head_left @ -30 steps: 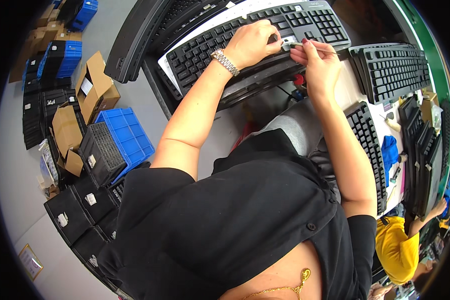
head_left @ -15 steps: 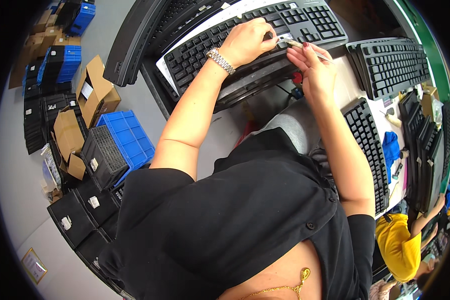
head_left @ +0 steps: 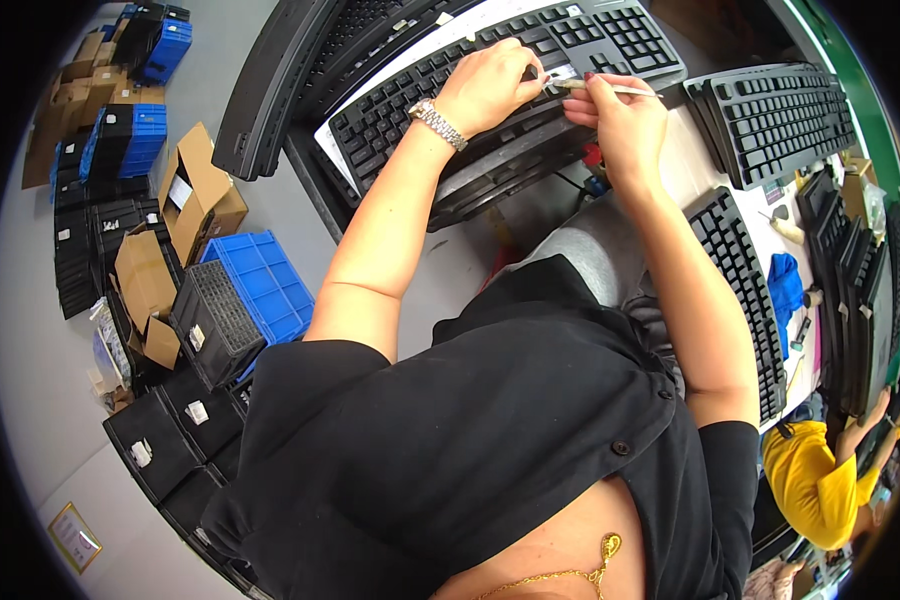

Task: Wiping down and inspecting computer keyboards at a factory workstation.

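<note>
"Well, can you read any writing there?"

"Honestly, no. Pale labels are stuck on the black crates at lower left, and a framed sheet hangs on the wall, but all the letters are too small for me."

"And how does the keyboard look?"

"It is black, with close rows of keys and a number block at its right end. It lies beside the left edge of the pale surface; another keyboard rests along the near edge of that surface."

"What do the hands do?"

"The left hand has thumb and index finger almost together above the black one; whether something is between them, I cannot tell. The right hand pinches a slim pale tool (its exact kind is not clear to me), with its tip pointing toward the left fingertips."
</note>
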`<action>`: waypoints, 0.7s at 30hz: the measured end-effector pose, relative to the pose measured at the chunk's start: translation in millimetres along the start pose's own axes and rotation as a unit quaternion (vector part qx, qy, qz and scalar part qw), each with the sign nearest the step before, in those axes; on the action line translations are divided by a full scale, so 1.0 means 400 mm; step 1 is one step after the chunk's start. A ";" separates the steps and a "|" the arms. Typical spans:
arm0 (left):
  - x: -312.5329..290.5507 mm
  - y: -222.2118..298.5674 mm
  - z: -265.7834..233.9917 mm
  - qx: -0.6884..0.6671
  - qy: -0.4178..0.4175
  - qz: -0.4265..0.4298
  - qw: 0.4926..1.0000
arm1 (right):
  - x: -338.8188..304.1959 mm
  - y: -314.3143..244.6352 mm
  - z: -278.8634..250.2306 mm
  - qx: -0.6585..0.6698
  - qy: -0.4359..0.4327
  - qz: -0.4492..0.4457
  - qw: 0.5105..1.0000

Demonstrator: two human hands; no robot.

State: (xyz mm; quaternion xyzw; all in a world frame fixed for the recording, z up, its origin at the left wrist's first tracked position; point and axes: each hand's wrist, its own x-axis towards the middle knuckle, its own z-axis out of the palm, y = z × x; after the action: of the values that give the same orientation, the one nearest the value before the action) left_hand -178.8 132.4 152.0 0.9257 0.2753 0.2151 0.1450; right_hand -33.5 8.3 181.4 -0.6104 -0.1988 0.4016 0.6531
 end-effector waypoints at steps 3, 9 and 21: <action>-0.001 -0.002 0.002 0.001 0.000 0.001 1.000 | 0.014 -0.019 0.007 -0.034 0.004 0.023 0.999; 0.000 0.008 0.001 0.016 0.000 -0.007 1.000 | 0.045 -0.044 0.023 -0.138 -0.008 0.034 0.990; 0.000 0.004 0.004 0.022 0.009 0.008 1.000 | 0.078 -0.075 0.044 -0.236 -0.033 0.048 0.970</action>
State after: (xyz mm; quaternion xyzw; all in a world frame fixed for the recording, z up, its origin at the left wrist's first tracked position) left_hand -177.4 130.6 151.4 0.9288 0.2741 0.2184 0.1207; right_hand -19.6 45.7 206.1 -0.7427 -0.2801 0.3938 0.4636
